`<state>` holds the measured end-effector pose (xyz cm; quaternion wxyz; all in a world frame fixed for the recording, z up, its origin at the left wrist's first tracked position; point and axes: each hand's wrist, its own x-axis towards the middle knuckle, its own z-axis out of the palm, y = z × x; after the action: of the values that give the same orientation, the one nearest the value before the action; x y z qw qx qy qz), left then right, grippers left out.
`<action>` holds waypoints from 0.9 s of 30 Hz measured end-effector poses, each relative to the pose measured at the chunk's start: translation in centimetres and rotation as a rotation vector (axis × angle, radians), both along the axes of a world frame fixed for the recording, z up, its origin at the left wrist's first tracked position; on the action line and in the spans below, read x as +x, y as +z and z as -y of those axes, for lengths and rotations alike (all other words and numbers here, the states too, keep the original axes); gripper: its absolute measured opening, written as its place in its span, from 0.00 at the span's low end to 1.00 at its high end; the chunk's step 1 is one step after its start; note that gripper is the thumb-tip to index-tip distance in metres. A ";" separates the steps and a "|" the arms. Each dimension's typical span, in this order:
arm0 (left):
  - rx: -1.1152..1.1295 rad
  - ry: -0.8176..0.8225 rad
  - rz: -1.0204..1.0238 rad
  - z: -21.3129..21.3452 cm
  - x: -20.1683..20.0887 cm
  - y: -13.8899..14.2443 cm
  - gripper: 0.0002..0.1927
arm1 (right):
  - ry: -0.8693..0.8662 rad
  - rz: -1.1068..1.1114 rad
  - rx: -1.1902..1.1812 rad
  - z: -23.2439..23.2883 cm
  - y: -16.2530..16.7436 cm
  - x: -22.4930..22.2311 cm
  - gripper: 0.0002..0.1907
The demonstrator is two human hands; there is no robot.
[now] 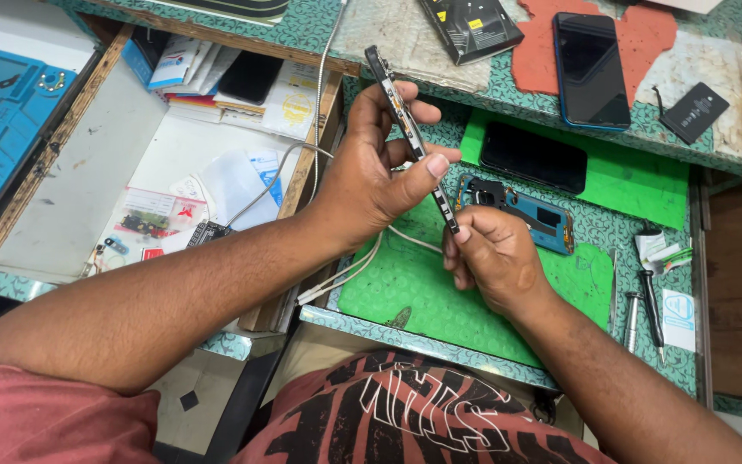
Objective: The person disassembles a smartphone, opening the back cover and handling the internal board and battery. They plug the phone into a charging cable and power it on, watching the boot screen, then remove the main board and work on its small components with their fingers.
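- The left hand [371, 176] pinches the thin phone frame [410, 137] edge-on above the green mat [440, 301]
- The right hand [491, 258] grips its 5 o'clock end
- It looks light, stiff, fragile: best held by the edges

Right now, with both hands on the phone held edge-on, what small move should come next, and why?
Probably steady the phone with the left hand and ease the right hand along its lower edge. The phone is up in the air, edge-on, above the green mat, so a firm grip guards against dropping it.
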<state>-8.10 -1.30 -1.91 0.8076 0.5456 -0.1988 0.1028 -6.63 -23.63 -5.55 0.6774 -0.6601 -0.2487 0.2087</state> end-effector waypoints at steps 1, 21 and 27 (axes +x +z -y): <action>-0.017 -0.006 -0.010 0.0 0.0 0.1 0.39 | 0.000 0.028 -0.038 0.0 0.2 0.0 0.20; 0.179 -0.688 -0.545 0.2 -0.9 1.1 0.34 | -0.296 0.398 0.139 0.6 3.0 0.2 0.07; 0.243 -0.687 -0.546 0.9 -1.1 1.2 0.37 | -0.306 0.576 -0.064 0.5 3.1 0.2 0.08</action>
<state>-9.15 -2.24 -0.75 0.7478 0.5459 -0.1588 -0.3428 -6.44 -24.16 -2.42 0.5815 -0.7428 -0.3213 -0.0828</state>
